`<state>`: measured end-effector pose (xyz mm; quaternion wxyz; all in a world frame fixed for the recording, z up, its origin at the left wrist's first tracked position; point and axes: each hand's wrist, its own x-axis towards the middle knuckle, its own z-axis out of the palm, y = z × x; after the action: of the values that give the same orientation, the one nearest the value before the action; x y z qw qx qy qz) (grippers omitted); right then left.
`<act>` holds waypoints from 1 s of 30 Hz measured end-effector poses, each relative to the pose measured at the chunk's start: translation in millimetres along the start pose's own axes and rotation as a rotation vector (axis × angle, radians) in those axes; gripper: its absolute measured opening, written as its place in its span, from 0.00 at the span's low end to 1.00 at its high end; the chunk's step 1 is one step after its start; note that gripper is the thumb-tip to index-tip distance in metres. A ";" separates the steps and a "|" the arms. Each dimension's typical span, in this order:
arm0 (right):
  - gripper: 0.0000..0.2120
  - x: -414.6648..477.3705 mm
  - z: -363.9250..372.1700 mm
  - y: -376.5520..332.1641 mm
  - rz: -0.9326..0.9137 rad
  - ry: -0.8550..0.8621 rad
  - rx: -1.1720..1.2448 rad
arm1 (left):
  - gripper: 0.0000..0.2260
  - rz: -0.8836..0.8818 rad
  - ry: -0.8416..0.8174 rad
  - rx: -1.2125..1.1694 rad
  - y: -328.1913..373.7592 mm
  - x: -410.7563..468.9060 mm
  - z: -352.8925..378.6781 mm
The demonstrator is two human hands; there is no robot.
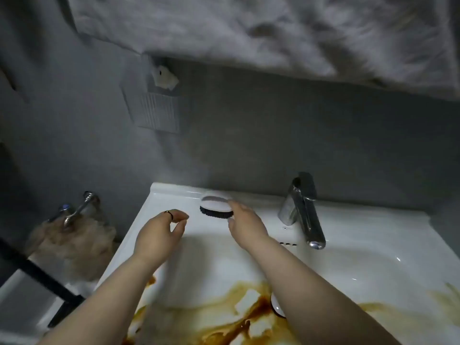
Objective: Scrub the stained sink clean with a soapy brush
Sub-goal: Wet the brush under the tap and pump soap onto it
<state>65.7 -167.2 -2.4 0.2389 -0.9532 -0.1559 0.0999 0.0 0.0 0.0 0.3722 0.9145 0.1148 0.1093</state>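
The right hand (245,224) flanked the brush (216,207) with thumb and finger, grip unclear, the left hand (159,232) loosely curled, empty; a shallow hold might drop it into the sink (361,232).

Your head camera looks forward and down, close over the sink (361,245), facing the wall (249,133) behind it.

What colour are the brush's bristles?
The brush bristles are black, under a white top; head view.
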 end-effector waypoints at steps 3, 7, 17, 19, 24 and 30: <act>0.27 30.8 4.9 -4.5 -0.018 0.051 -0.057 | 0.06 -0.038 0.019 -0.018 -11.7 0.1 -1.5; 0.27 53.8 12.9 -8.5 0.004 0.037 -0.170 | 0.04 -0.051 0.025 0.007 -22.0 -3.5 -2.4; 0.24 18.9 17.3 9.5 0.192 0.045 -0.017 | 0.09 -0.012 0.006 0.060 -13.4 -5.3 1.2; 0.22 -4.9 20.0 29.7 0.258 0.026 0.124 | 0.09 0.037 -0.006 0.053 2.6 -3.4 9.0; 0.16 -76.0 20.4 91.3 0.609 0.031 0.728 | 0.12 0.210 -0.069 0.019 66.8 -2.9 41.6; 0.12 -116.4 -10.1 139.6 0.845 0.196 1.347 | 0.21 0.638 -0.122 0.144 151.2 -8.3 90.4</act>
<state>-5.2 -328.5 -48.1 0.7175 -0.5872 0.3336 0.1704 37.4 -167.0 42.5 0.2596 0.9332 -0.1925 0.1573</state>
